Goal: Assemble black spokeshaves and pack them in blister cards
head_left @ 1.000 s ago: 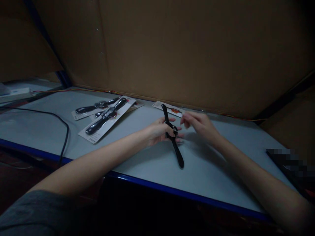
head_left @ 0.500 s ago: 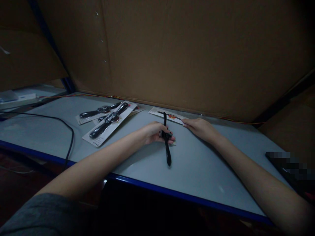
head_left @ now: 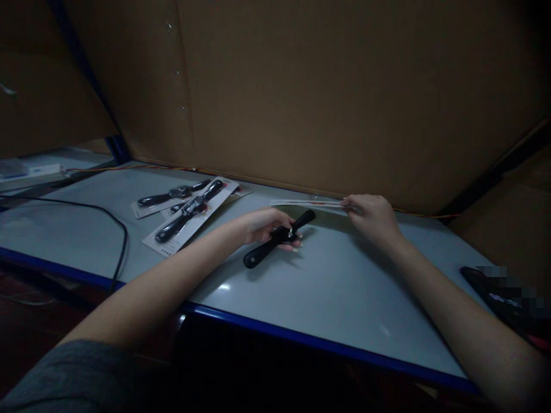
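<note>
My left hand (head_left: 264, 225) is shut around the middle of a black-handled tap wrench (head_left: 279, 236), which lies roughly level and diagonal just above the table. Its metal centre is partly covered by my fingers. My right hand (head_left: 372, 217) pinches the end of a long white backing card (head_left: 307, 203), and the card is tilted so that it shows nearly edge-on. The card's far end stays close to the table.
Two more black wrenches on white cards (head_left: 187, 212) lie at the table's (head_left: 336, 310) far left, with a black cable (head_left: 103, 209) beyond them. A cardboard wall (head_left: 322, 97) stands behind, and a dark pixelated object (head_left: 486, 287) sits at the right edge.
The wrench has swung from pointing towards me to a diagonal lying across my left hand. My right hand has moved right and taken hold of the card, which has tilted up.
</note>
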Tool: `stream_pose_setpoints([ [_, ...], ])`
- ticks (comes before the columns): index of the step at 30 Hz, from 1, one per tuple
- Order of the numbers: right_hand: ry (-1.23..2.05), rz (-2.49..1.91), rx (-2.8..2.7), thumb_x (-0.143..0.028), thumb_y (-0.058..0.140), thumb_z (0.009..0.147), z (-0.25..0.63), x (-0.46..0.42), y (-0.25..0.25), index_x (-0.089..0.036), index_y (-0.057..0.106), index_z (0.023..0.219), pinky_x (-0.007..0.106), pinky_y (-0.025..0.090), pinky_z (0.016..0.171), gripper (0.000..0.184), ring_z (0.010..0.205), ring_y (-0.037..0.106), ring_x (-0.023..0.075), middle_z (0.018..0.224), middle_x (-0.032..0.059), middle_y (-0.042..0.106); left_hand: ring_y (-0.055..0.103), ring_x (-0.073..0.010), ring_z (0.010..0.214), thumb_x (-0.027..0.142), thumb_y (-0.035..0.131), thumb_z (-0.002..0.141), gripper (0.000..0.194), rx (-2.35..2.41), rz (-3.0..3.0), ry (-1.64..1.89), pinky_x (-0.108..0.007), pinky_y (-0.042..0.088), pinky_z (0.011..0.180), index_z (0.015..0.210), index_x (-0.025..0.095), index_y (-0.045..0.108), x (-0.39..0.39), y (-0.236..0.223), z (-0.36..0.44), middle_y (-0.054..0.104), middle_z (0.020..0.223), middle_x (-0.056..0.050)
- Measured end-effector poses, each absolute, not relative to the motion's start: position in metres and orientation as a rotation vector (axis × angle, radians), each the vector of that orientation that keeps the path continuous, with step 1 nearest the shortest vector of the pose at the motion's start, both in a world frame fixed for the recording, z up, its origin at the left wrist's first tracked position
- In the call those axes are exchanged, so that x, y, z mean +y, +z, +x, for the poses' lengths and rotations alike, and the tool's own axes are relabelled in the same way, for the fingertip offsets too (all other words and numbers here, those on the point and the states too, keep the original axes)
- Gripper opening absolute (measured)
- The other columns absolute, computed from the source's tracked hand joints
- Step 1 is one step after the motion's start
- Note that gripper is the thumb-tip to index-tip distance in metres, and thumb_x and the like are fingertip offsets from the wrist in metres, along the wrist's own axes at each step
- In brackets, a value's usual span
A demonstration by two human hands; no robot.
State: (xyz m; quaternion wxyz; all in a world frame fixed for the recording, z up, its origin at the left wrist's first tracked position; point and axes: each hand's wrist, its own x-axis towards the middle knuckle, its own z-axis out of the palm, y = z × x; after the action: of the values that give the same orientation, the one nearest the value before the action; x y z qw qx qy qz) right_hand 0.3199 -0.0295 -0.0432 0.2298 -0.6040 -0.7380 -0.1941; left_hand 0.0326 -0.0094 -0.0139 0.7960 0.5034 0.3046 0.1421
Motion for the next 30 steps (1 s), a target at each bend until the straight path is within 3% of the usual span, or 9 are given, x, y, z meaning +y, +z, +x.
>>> stream_pose_setpoints([
  [3,-0.319,-1.562,-2.195,-0.018,0.046,0.071,0.323,-0.023,-0.053,-0.027,0.067,0.095,0.046,0.032,0.098,0.033,0.107,0.058,0.0230,0.101,0.0021,0.069,0.065,-0.0227,0.081,0.013,0.057,0.062,0.052,0.668,1.107,0.292,-0.033,0.051,0.067,0.114,0.008,0.051,-0.010,-0.011,0.032,0.066,0.093,-0.011],
  [6,-0.111,-1.557,-2.238,-0.020,0.045,0.070,0.328,-0.018,-0.056,-0.030,0.067,0.100,0.050,0.023,0.104,0.039,0.115,0.053,0.0228,0.105,0.0007,0.068,0.066,-0.0228,0.081,0.013,0.058,0.063,0.051,0.650,1.104,0.312,-0.032,0.051,0.066,0.113,0.008,0.051,-0.009,-0.010,0.031,0.066,0.093,-0.012],
  [10,-0.135,-1.665,-2.046,-0.031,0.041,0.080,0.346,-0.003,-0.050,-0.024,0.060,0.117,0.047,0.031,0.101,0.042,0.120,0.048,0.0244,0.123,0.0069,0.059,0.066,-0.0245,0.083,0.013,0.061,0.065,0.052,0.659,1.062,0.348,-0.033,0.052,0.066,0.115,0.007,0.047,-0.005,-0.015,0.031,0.065,0.094,-0.015],
  [13,-0.184,-1.974,-1.764,-0.047,0.049,0.079,0.362,0.018,-0.054,-0.020,0.052,0.127,0.054,0.031,0.098,0.055,0.122,0.043,0.0334,0.131,0.0146,0.050,0.066,-0.0265,0.085,0.013,0.061,0.066,0.050,0.681,1.009,0.362,-0.036,0.053,0.070,0.113,0.006,0.047,-0.002,-0.019,0.032,0.064,0.097,-0.016],
  [17,-0.136,-2.095,-1.651,-0.053,0.050,0.078,0.371,0.040,-0.070,-0.016,0.060,0.116,0.064,0.030,0.091,0.054,0.117,0.046,0.0396,0.127,0.0193,0.051,0.066,-0.0262,0.086,0.015,0.060,0.068,0.041,0.685,0.977,0.411,-0.040,0.052,0.077,0.107,0.007,0.051,-0.003,-0.021,0.034,0.062,0.098,-0.016],
  [21,-0.143,-2.046,-1.653,-0.051,0.054,0.077,0.373,0.042,-0.072,-0.018,0.065,0.107,0.054,0.036,0.094,0.045,0.112,0.051,0.0326,0.119,0.0138,0.058,0.065,-0.0251,0.086,0.015,0.057,0.070,0.040,0.714,0.953,0.426,-0.040,0.052,0.077,0.109,0.007,0.051,-0.004,-0.020,0.035,0.061,0.095,-0.015],
  [25,-0.257,-1.694,-1.507,-0.049,0.059,0.076,0.362,0.030,-0.050,-0.013,0.063,0.111,0.046,0.044,0.088,0.051,0.103,0.057,0.0290,0.109,0.0163,0.062,0.064,-0.0257,0.087,0.019,0.058,0.070,0.052,0.711,0.929,0.447,-0.040,0.051,0.078,0.118,0.004,0.045,-0.002,-0.020,0.035,0.060,0.094,-0.016],
  [28,-0.226,-1.401,-1.552,-0.047,0.059,0.078,0.329,0.005,-0.026,-0.020,0.058,0.119,0.041,0.047,0.089,0.048,0.101,0.059,0.0225,0.114,0.0094,0.061,0.062,-0.0285,0.088,0.037,0.056,0.072,0.063,0.682,0.844,0.456,-0.042,0.049,0.078,0.122,0.001,0.042,0.000,-0.020,0.034,0.060,0.092,-0.018],
  [30,-0.105,-1.173,-1.749,-0.041,0.059,0.081,0.297,-0.020,-0.013,-0.028,0.051,0.126,0.043,0.043,0.096,0.048,0.109,0.056,0.0212,0.123,0.0054,0.057,0.061,-0.0288,0.089,0.051,0.052,0.072,0.073,0.610,0.789,0.461,-0.042,0.048,0.079,0.122,-0.001,0.042,0.000,-0.019,0.032,0.060,0.089,-0.017],
])
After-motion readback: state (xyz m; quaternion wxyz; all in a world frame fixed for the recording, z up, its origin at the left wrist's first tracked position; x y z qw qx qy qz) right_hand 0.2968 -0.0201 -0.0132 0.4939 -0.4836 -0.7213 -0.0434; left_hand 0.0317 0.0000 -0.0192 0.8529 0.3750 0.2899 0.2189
